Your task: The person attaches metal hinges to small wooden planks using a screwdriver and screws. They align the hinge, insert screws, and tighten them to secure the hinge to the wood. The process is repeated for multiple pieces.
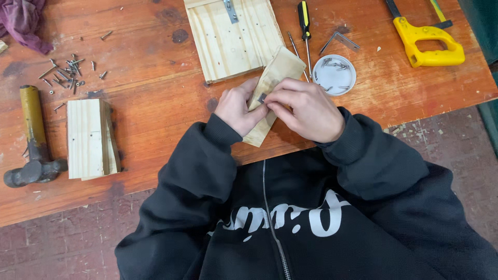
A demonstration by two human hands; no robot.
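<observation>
A pale, matt wooden slat (275, 83) and a small grey metal bracket (262, 97) are seen on the worn, reddish varnished wooden table (145, 67)

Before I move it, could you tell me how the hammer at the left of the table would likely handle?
The hammer probably feels head-heavy, given its dark metal head. Its rounded yellowish handle might roll a little if pushed sideways, though the head should stop it. It looks stiff and sturdy.

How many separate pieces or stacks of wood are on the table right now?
3: a wide pine board at top centre, a narrow strip held in both hands, and a stacked block left beside the hammer. The stack may hide more.
</observation>
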